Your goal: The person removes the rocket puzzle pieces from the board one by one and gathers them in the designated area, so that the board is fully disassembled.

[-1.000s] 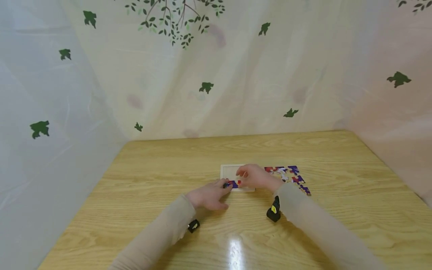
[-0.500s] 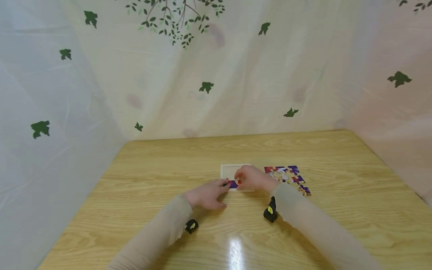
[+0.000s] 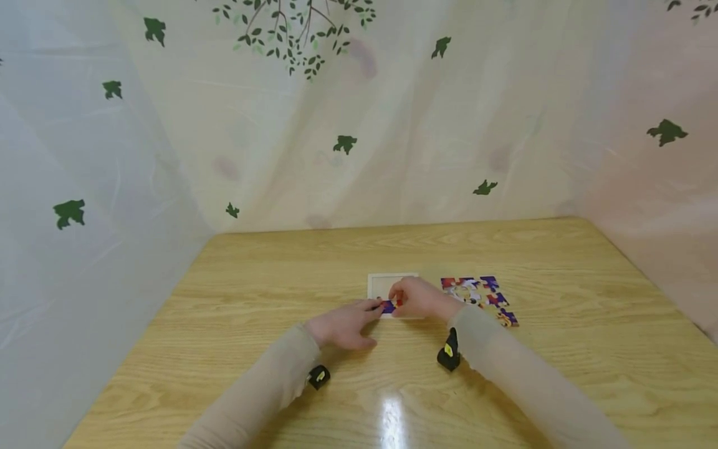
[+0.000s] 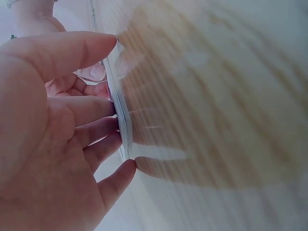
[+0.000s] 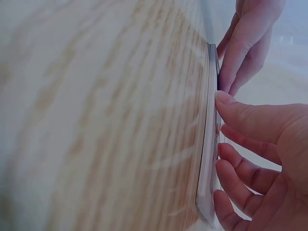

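Note:
A pale puzzle tray (image 3: 371, 284) lies on the table, with joined purple and red puzzle pieces (image 3: 388, 307) along its near side. My left hand (image 3: 343, 325) rests its extended fingertips on the tray's near left corner and the pieces there; in the left wrist view its little finger reaches the table beside the tray edge (image 4: 126, 132). Over the tray's near right part, my right hand (image 3: 422, 298) has bent fingers and thumb about a small red and yellow puzzle piece (image 3: 399, 303). The right wrist view shows its thumb (image 5: 225, 98) at the tray's rim; the piece is mostly hidden.
To the tray's right lies a group of several colourful puzzle pieces (image 3: 473, 290), partly behind the right wrist. Each wrist carries a small black camera (image 3: 449, 352). Printed curtains (image 3: 392, 156) stand along the far side and both sides of the wooden table (image 3: 291, 268).
My right hand has shifted slightly left and lower, and its thumb and fingers have closed about the red and yellow puzzle piece. My left hand has barely moved.

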Demonstrator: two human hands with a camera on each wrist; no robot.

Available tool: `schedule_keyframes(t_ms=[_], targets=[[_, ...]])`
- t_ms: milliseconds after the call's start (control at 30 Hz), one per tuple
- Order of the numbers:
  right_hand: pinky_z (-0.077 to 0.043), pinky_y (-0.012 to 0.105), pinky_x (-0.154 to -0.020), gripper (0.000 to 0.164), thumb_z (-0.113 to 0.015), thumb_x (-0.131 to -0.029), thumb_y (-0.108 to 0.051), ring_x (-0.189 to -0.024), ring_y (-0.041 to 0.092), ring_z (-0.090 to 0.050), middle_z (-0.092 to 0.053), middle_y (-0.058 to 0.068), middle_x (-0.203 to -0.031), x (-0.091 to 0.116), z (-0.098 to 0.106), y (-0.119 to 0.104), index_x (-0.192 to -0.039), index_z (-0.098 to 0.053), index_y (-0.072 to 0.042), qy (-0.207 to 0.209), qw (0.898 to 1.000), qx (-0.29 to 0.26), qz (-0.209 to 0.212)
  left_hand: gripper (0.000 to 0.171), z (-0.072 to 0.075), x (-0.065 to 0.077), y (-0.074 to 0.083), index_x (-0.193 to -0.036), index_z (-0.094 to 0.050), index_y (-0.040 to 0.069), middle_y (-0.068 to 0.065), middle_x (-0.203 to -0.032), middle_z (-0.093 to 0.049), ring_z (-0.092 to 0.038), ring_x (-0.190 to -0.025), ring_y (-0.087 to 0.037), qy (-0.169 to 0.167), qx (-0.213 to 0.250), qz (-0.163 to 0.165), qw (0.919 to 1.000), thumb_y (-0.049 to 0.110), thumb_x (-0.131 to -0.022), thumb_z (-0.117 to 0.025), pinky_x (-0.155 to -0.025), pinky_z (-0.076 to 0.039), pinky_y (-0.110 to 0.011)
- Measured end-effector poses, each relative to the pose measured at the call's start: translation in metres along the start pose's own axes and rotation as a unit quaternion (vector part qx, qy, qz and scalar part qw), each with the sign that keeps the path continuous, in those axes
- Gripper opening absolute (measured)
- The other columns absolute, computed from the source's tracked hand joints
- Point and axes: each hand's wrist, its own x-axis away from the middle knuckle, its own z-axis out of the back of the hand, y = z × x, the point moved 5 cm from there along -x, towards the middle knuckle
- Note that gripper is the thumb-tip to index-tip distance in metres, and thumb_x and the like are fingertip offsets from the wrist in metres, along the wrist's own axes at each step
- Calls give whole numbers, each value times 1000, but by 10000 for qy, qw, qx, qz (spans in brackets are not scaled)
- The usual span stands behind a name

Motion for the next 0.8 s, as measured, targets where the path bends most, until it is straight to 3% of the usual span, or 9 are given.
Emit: schedule_keyframes(t_ms=[800], targets=[[-46,27,-68,23,-75,-80,-13,-74,12,-52,-60,1,-84,3,-1,-1,-101,-67,-6,31,9999,-73,113,68,3,6,5,-148,-28,5,-8,-158,-19,-24,-143,-25,-109,-10,17,9999,30,-92,-57,-115,-26,-39]])
